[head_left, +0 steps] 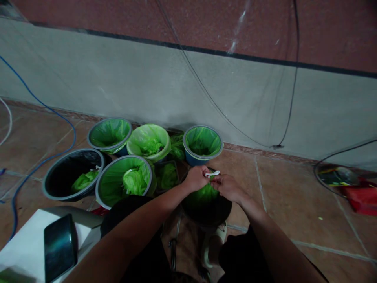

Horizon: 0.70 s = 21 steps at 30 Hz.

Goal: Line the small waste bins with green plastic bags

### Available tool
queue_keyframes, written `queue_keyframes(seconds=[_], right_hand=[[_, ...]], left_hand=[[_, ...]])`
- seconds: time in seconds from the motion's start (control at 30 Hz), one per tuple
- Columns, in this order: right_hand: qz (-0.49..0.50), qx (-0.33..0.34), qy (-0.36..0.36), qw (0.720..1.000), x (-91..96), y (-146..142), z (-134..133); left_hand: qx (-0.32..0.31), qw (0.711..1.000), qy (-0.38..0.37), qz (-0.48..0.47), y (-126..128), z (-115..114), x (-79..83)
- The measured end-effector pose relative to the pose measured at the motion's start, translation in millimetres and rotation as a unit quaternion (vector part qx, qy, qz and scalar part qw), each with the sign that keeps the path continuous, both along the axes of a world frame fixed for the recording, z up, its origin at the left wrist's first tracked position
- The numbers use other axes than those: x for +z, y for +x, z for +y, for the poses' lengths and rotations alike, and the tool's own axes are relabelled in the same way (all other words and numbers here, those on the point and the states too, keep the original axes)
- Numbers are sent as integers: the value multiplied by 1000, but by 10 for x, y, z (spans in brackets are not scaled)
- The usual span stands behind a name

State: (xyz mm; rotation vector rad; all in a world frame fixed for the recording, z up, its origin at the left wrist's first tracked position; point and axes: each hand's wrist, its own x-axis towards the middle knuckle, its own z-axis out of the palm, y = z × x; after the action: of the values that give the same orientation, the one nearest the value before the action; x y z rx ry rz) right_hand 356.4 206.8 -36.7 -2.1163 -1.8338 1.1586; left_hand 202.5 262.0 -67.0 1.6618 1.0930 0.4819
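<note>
My left hand point(196, 177) and my right hand point(227, 186) meet over a dark bin point(206, 212) on the floor in front of me. Both pinch a white drawstring point(212, 173) of the green bag point(204, 193) that sits in that bin. The fingers of each hand are closed on the string. The bag bulges up between my wrists.
Several round bins lined with green bags point(202, 143) stand against the grey wall; one dark bin point(72, 173) holds a loose green bag. A phone point(59, 245) lies on a white surface at lower left. Blue cable point(44, 114) crosses the tiles; red items point(362, 196) lie right.
</note>
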Motion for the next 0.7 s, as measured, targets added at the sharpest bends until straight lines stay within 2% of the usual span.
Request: queue_keyframes(seconds=[0.1, 0.2, 0.37, 0.43, 0.53, 0.7], right_hand=[[-25, -8, 18, 1000, 16, -19, 10], [-28, -11, 55, 998, -3, -19, 14], [29, -31, 77, 996, -69, 4, 33], [106, -54, 57, 991, -74, 3, 46], [221, -96, -12, 970, -31, -8, 57], [222, -150, -71, 961, 59, 9, 33]], left_hand=[[-39, 998, 50, -11, 14, -59, 32], [-64, 994, 87, -27, 28, -109, -2], [-68, 986, 145, -36, 31, -121, -52], [-50, 987, 147, -36, 29, -128, -42], [-21, 991, 127, -37, 20, -153, -12], [-11, 997, 66, -45, -17, -130, 34]])
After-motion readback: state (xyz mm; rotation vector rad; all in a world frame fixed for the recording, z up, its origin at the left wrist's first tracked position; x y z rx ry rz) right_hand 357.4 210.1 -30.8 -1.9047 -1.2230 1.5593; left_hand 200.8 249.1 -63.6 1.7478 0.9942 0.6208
